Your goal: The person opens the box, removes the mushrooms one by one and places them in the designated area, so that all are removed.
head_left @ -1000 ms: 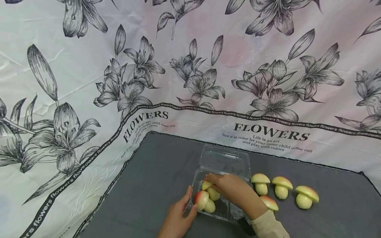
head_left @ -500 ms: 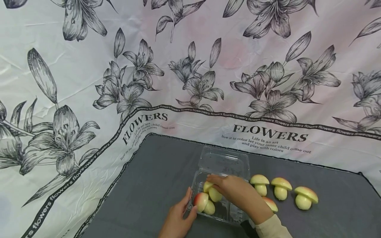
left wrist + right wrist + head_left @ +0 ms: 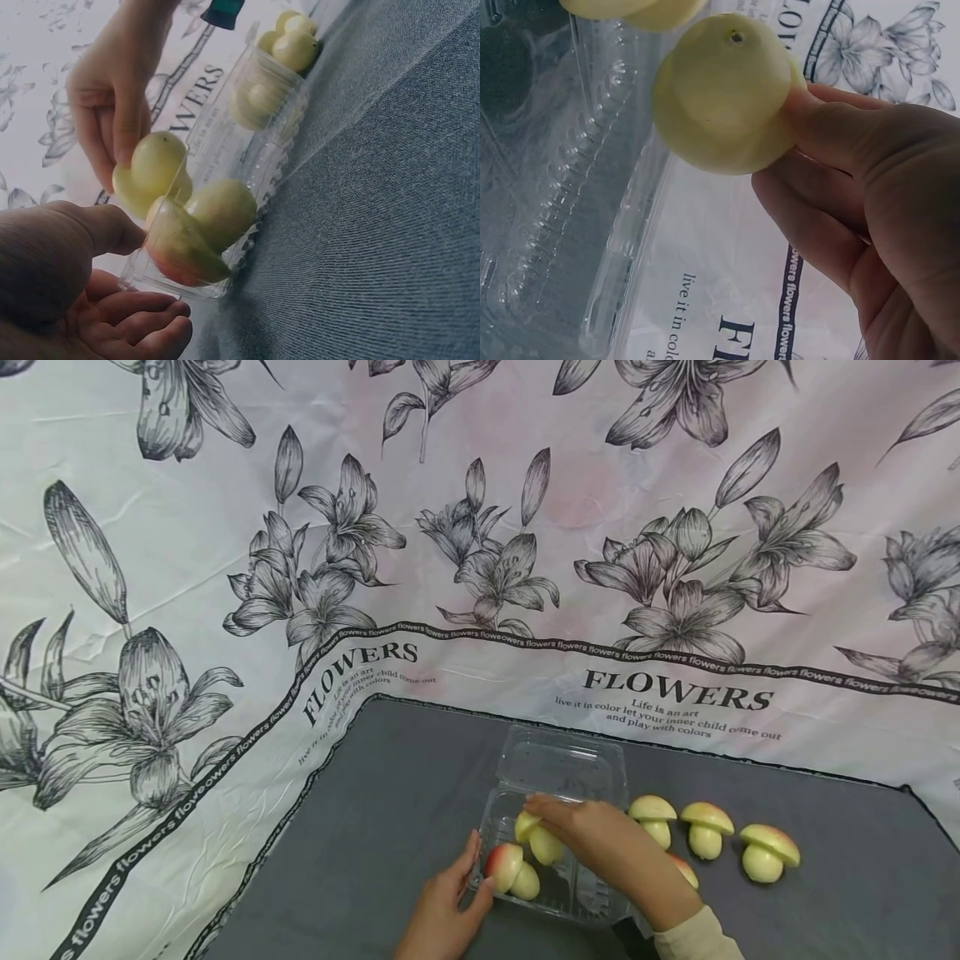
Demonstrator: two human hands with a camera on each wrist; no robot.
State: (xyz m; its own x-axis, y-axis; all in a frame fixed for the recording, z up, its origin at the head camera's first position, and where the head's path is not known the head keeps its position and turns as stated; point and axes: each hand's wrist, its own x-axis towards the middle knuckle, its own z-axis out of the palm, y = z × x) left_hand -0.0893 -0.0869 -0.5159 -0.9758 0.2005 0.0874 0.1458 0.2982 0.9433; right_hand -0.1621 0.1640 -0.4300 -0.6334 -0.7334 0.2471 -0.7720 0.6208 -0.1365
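Note:
In the head view my left hand [image 3: 448, 902] holds the near-left corner of a clear plastic container [image 3: 547, 903], its thumb and forefinger on either side. A yellow-green toy mushroom with a red-tinged cap [image 3: 504, 866] lies in that corner. My right hand [image 3: 592, 839] reaches over the container and grips a second toy mushroom [image 3: 546, 846] by the cap, just behind the first. In the right wrist view thumb and fingers pinch this toy mushroom [image 3: 731, 82], stem toward the camera. From the left wrist, the first toy mushroom [image 3: 191, 244] shows through the clear wall near my thumb.
The container's hinged lid [image 3: 562, 764] lies open behind it. To the right several more toy mushrooms stand on the grey cloth, including a far-right one [image 3: 768, 853]; another [image 3: 684, 870] is partly behind the right forearm. A flower-printed curtain [image 3: 525, 568] rises behind.
The toy mushroom in my right hand has shifted slightly right, away from the one in the corner, and tilted. My left hand stays at the container's corner.

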